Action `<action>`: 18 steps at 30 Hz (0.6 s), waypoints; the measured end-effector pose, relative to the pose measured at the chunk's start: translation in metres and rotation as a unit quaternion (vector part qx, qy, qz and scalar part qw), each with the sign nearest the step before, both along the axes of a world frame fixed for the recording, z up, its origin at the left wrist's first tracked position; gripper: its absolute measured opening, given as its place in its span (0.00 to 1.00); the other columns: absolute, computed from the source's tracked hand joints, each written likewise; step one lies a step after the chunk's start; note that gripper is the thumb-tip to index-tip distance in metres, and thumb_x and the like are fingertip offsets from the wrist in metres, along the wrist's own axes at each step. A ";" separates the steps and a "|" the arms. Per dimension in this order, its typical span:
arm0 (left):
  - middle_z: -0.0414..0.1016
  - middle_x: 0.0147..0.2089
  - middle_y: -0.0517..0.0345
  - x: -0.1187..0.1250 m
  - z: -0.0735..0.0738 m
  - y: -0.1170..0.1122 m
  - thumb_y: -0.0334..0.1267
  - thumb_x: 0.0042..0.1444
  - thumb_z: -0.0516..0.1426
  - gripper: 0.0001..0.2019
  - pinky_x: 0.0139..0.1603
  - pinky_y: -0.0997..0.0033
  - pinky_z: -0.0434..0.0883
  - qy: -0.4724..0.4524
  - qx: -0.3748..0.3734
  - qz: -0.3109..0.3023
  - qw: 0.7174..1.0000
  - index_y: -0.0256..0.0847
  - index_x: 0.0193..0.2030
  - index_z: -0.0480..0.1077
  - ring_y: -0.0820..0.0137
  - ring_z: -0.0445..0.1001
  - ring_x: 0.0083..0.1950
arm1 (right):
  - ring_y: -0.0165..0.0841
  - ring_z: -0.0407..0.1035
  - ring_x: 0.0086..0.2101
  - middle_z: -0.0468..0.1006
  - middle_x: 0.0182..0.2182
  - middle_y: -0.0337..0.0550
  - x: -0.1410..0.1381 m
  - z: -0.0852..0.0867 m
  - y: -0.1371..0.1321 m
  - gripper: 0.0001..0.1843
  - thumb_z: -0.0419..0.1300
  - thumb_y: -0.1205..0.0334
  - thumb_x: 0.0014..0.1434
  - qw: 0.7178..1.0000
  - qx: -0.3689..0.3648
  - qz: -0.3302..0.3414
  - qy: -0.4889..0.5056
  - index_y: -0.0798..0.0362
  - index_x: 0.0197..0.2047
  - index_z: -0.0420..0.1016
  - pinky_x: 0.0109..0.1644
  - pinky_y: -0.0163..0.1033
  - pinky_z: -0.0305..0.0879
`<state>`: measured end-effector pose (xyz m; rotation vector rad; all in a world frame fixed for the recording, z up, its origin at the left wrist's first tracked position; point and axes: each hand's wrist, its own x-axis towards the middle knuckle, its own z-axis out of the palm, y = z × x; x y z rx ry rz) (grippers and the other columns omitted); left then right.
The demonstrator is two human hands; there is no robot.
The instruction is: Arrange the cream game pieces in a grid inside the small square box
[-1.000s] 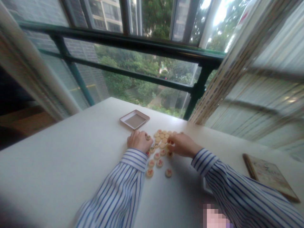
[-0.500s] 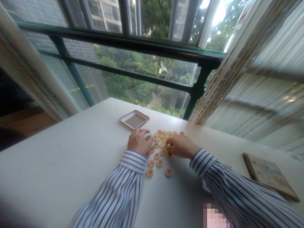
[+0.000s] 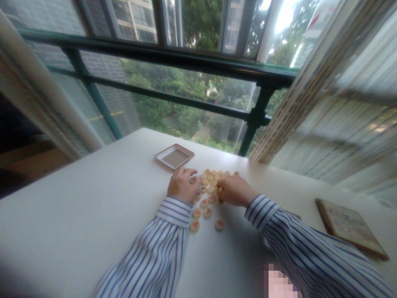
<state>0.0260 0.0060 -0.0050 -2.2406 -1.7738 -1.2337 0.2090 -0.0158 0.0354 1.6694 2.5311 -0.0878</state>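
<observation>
Several round wooden Chinese chess pieces (image 3: pixel 214 182) lie close together on the white table (image 3: pixel 108 198), many showing plain faces. Nearer to me are pieces with red characters (image 3: pixel 207 212), and a couple with dark ones are beside my left hand. My left hand (image 3: pixel 183 184) is curled at the left side of the group, with a chess piece (image 3: pixel 191 179) between thumb and forefinger. At the right side my right hand (image 3: pixel 234 189) has its fingertips pinched on a chess piece (image 3: pixel 220 192), mostly hidden by the fingers.
A shallow open box lid or tray (image 3: pixel 175 157) lies behind my left hand. To the right is a flat wooden box or board (image 3: pixel 352 227) with a patterned top. Beyond the table's far edge stand a green railing (image 3: pixel 170 62) and a window, with curtains at both sides.
Both hands stay almost in the same places. My right fingers have closed in slightly at the piece. The view has shifted a little.
</observation>
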 end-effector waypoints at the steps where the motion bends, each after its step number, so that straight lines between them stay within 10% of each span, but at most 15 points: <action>1: 0.71 0.35 0.54 0.000 0.001 0.000 0.34 0.47 0.52 0.10 0.43 0.67 0.67 -0.002 0.002 -0.001 1.000 0.40 0.35 0.72 0.65 0.70 0.40 | 0.39 0.69 0.35 0.76 0.34 0.50 0.001 0.000 0.000 0.14 0.51 0.62 0.52 1.000 -0.001 -0.003 0.009 0.53 0.37 0.76 0.36 0.39 0.60; 8: 0.70 0.34 0.54 0.003 0.005 -0.003 0.33 0.46 0.52 0.10 0.41 0.67 0.68 -0.015 0.010 -0.022 1.000 0.39 0.35 0.72 0.66 0.70 0.38 | 0.32 0.70 0.30 0.77 0.32 0.43 0.011 0.006 0.005 0.13 0.57 0.59 0.48 0.976 -0.064 -0.065 0.198 0.51 0.37 0.77 0.33 0.34 0.61; 18: 0.71 0.35 0.53 0.011 0.008 -0.011 0.32 0.48 0.53 0.10 0.42 0.65 0.68 -0.030 0.043 -0.119 0.992 0.37 0.38 0.71 0.67 0.69 0.38 | 0.26 0.65 0.26 0.76 0.27 0.43 0.019 0.020 0.007 0.13 0.56 0.61 0.49 0.852 -0.214 -0.124 0.462 0.59 0.34 0.76 0.25 0.28 0.58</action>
